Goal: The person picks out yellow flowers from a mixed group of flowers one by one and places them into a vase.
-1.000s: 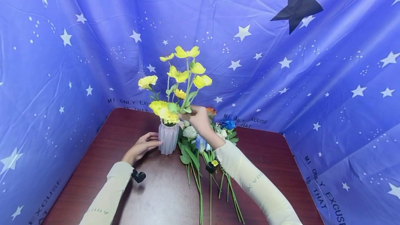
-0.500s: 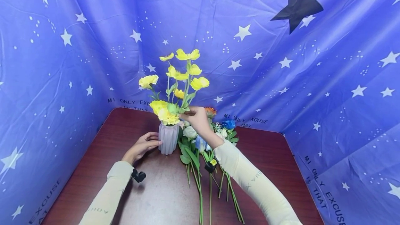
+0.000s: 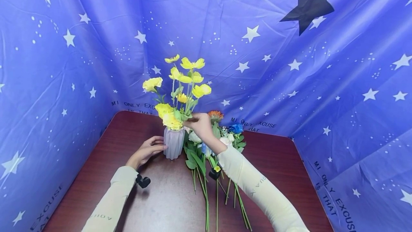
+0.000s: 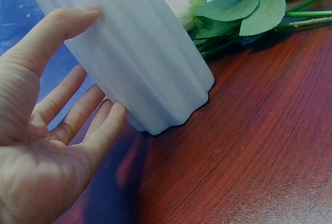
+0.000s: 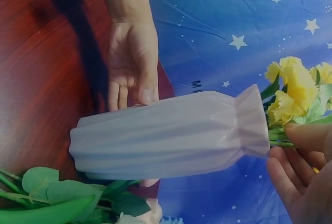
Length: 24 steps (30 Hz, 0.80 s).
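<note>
A pale lilac-grey fluted vase (image 3: pixel 173 143) stands upright on the table, with several yellow artificial flowers (image 3: pixel 172 120) rising from its mouth. My left hand (image 3: pixel 148 151) holds the vase's left side; in the left wrist view the thumb (image 4: pixel 62 24) lies on the vase wall and the other fingers reach its side and back. At the rim, my right hand (image 3: pixel 201 126) pinches the stem of a tall yellow flower (image 3: pixel 202 91) with several blooms. In the right wrist view, green stems (image 5: pixel 280 140) enter the vase mouth beside the right fingertips; their lower ends are hidden inside.
Right of the vase lies a pile of flowers, with a blue rose (image 3: pixel 236 128), an orange bloom (image 3: pixel 215 115), white blooms and green leaves (image 3: pixel 195 158). Their long stems (image 3: pixel 206 203) point toward the front edge. Starry blue cloth (image 3: pixel 244 53) surrounds the dark red table (image 3: pixel 273 167).
My right hand has moved slightly down and left with the pinched yellow flower, whose blooms now sit lower and further left. The left hand and the vase stay in place.
</note>
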Each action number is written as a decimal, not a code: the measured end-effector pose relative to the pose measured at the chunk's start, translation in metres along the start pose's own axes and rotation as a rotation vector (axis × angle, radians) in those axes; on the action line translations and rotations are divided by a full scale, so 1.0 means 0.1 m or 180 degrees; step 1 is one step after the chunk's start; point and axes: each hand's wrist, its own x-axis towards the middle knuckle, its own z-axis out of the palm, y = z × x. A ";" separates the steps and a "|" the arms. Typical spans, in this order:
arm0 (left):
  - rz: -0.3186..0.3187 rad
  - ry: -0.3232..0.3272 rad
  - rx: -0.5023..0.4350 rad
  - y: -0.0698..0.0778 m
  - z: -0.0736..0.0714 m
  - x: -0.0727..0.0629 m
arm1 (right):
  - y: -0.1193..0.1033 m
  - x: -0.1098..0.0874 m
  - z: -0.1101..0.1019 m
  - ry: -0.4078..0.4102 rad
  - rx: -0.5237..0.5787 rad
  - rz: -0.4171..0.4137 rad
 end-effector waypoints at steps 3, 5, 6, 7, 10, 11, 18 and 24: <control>0.0004 0.0003 0.0007 0.00 0.00 0.00 | 0.00 -0.01 0.02 -0.0023 -0.0013 -0.0007; 0.0004 0.0001 0.0013 0.01 0.00 -0.01 | 0.01 -0.02 0.03 -0.0030 -0.0057 -0.0011; 0.0003 -0.0001 0.0014 0.01 0.00 -0.01 | 0.01 -0.03 0.03 -0.0033 -0.0075 -0.0018; -0.0005 0.0014 0.0002 0.01 0.00 0.00 | 0.01 -0.03 0.03 -0.0033 -0.0092 -0.0025; 0.0001 -0.0001 0.0005 0.00 0.00 0.00 | 0.01 -0.04 0.04 -0.0021 -0.0153 -0.0079; 0.0005 -0.0004 0.0001 0.00 0.00 0.00 | 0.01 -0.04 0.04 -0.0024 -0.0178 -0.0092; 0.0003 0.0004 -0.0027 0.00 0.00 0.00 | 0.02 -0.03 0.04 -0.0033 -0.0206 -0.0117; 0.0000 0.0018 -0.0037 -0.01 0.00 0.01 | 0.02 -0.06 0.03 -0.0032 -0.0091 -0.0165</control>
